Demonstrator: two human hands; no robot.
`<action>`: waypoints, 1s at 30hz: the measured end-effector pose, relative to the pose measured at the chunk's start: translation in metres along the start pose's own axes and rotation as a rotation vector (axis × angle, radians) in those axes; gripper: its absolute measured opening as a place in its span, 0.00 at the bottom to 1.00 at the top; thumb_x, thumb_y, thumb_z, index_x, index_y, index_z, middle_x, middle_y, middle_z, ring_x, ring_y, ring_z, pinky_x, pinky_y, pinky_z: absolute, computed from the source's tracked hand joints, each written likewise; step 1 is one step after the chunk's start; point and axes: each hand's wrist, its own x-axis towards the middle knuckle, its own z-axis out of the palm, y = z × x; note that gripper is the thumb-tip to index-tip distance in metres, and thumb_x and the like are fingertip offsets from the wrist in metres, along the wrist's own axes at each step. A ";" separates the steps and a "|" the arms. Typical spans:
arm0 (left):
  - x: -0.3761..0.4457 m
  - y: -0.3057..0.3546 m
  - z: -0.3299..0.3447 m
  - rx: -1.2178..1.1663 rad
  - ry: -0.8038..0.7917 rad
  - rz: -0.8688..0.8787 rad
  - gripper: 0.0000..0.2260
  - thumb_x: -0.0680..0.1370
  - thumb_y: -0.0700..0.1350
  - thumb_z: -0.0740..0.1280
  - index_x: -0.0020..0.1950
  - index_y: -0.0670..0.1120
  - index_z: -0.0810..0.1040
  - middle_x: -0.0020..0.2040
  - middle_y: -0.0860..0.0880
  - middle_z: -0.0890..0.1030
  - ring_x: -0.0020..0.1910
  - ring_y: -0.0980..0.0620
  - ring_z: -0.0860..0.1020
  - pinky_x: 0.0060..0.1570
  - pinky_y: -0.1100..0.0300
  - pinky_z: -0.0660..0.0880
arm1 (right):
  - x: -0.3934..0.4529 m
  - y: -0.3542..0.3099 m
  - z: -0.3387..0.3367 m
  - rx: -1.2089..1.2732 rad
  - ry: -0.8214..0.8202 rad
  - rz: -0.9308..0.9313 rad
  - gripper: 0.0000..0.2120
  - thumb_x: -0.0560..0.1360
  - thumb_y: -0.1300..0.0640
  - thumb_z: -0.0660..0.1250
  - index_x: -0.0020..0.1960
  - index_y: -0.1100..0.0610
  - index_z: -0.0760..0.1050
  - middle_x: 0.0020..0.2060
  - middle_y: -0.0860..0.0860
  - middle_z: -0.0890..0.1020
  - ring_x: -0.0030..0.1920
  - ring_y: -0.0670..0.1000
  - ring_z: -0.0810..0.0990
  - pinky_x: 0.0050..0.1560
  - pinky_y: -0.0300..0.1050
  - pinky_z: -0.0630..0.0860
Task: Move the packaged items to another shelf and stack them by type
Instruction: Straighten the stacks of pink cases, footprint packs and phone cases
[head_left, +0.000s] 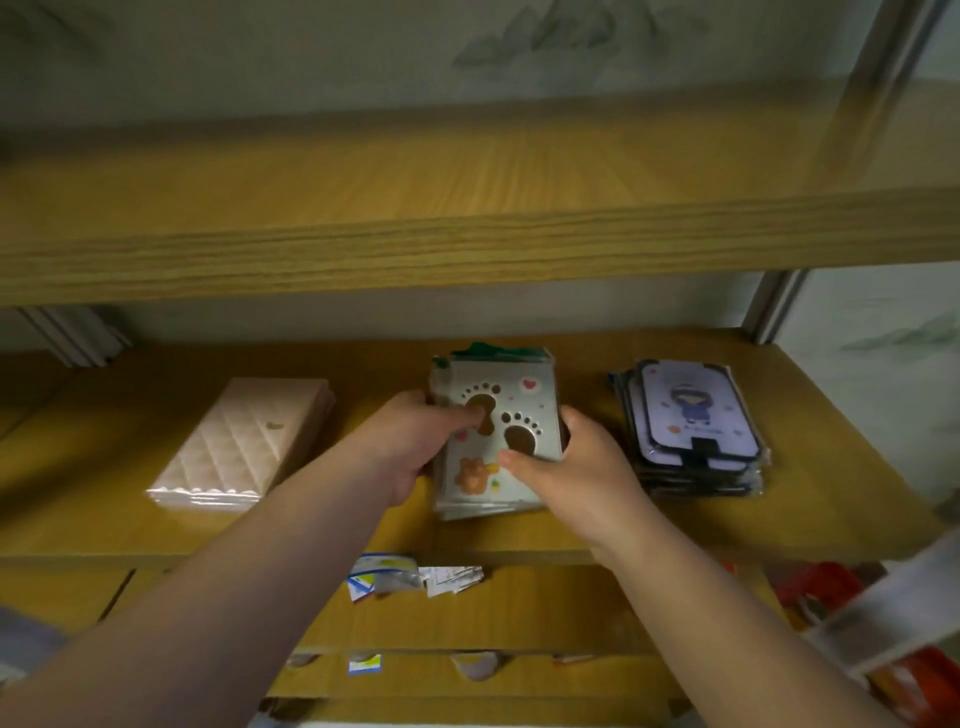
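My left hand grips the left edge of the footprint-card stack, thumb curled over the top card, and my right hand clamps the right edge with its thumb laid across the lower part of the picture. The stack sits in the middle of the wooden shelf, a green-edged packet showing at its far end, and the cards beneath the top one look slightly fanned at the near edge. To its left, well apart, lies the pink quilted stack; to its right, near but not touching, the purple character-card stack. I judge I am squaring this pile by type on the destination shelf. More small packets lie on the shelf below, so next I would press the edges flush, let go, and reach down for those.
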 end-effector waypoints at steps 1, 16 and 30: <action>-0.003 -0.001 0.000 0.006 0.004 0.038 0.17 0.73 0.44 0.76 0.60 0.42 0.79 0.50 0.41 0.85 0.51 0.41 0.84 0.56 0.41 0.80 | 0.001 -0.001 -0.001 0.010 -0.024 0.008 0.23 0.68 0.51 0.79 0.60 0.44 0.75 0.55 0.46 0.82 0.54 0.47 0.83 0.54 0.50 0.82; -0.029 -0.031 -0.012 0.305 0.012 0.809 0.26 0.82 0.43 0.64 0.75 0.58 0.55 0.70 0.52 0.71 0.71 0.59 0.69 0.69 0.61 0.68 | 0.009 0.007 0.012 -0.151 0.012 -0.443 0.29 0.79 0.46 0.65 0.75 0.40 0.56 0.68 0.40 0.72 0.64 0.33 0.70 0.56 0.24 0.67; -0.003 -0.021 -0.034 0.469 0.125 0.429 0.19 0.73 0.59 0.69 0.62 0.54 0.75 0.56 0.51 0.75 0.56 0.48 0.77 0.57 0.48 0.77 | 0.017 -0.022 0.018 -0.130 -0.006 -0.056 0.05 0.76 0.44 0.70 0.51 0.40 0.76 0.45 0.39 0.84 0.42 0.35 0.81 0.34 0.31 0.72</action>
